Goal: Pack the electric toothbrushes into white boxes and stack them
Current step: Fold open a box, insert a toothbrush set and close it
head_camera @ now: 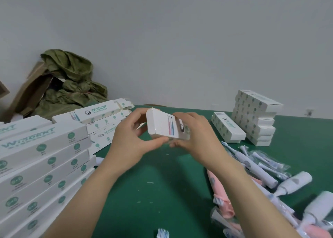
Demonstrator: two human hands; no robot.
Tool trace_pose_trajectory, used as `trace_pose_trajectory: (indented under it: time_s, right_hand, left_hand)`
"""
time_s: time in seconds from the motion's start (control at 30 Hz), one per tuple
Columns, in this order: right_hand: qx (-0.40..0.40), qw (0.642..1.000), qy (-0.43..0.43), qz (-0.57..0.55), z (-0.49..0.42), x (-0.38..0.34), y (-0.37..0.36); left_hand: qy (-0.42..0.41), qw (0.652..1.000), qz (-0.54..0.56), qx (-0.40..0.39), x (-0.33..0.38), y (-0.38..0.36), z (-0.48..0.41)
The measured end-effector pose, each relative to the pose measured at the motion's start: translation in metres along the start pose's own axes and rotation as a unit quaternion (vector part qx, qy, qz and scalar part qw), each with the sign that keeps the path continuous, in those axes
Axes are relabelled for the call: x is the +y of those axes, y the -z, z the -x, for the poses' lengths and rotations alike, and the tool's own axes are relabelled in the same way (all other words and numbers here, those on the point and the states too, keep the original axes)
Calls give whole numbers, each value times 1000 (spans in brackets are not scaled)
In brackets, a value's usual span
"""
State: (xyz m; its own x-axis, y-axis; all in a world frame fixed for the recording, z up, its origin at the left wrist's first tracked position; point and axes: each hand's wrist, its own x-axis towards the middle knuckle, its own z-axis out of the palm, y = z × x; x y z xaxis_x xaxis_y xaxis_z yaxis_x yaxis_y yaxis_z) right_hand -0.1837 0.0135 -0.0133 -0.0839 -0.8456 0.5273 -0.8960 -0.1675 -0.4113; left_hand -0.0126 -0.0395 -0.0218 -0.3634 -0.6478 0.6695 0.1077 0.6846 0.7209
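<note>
Now the person is holding one white box (162, 126) up off the green table (162, 192), right between both hands. The left hand (133, 138) is pinching its near end with thumb and fingers. The right hand (196, 135) is wrapping round its far part. The box is lying long-ways, pointing from the left hand across to the right hand. The end by the left hand is looking shut, so I think it is ready to stack. The stack of boxes (255, 117) is sitting out past the right hand, so that hand is nearer. Loose toothbrushes (261, 169) are lying beside the right arm.
</note>
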Motion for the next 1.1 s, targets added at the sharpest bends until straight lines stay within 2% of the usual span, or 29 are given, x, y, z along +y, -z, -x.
trace_pose_trajectory:
  time_s: [0.2, 0.33, 0.4, 0.47, 0.57, 0.67, 0.73, 0.8, 0.83, 0.97, 1.1]
  right_hand:
    - [18, 999, -26, -16, 4, 8, 9]
    - [1, 989, -57, -133, 7, 5, 14]
    - [-15, 970, -64, -234, 8, -1, 12]
    - [-9, 945, -48, -323, 9, -7, 10]
    - [-11, 936, -31, -351, 10, -7, 15]
    - [-32, 915, -59, -398, 10, -5, 28]
    - [22, 886, -96, -452, 7, -5, 39]
    - [57, 841, -109, -526, 4, -11, 47]
    - [59, 837, -107, -533, 4, -15, 48]
    - [104, 920, -75, -370, 9, -33, 32]
    - [164, 938, -66, -298, 10, -35, 22]
  left_hand:
    - [17, 999, 20, -35, 2, -5, -15]
    - [-8, 1000, 24, -5, 13, -18, -23]
    - [-41, 999, 33, 10, 22, -26, -25]
    - [-40, 996, 76, -25, 29, -34, -25]
    - [-44, 994, 70, -77, 30, -39, -26]
    - [-58, 998, 27, -10, 29, -40, -32]
    - [-63, 997, -37, 19, 27, -40, -34]
    - [-55, 995, -84, 13, 25, -44, -32]
    - [-42, 995, -93, 13, 24, -47, -30]
    - [-21, 992, -115, 40, 24, -51, -29]
    - [-6, 991, -124, 59, 28, -50, -28]
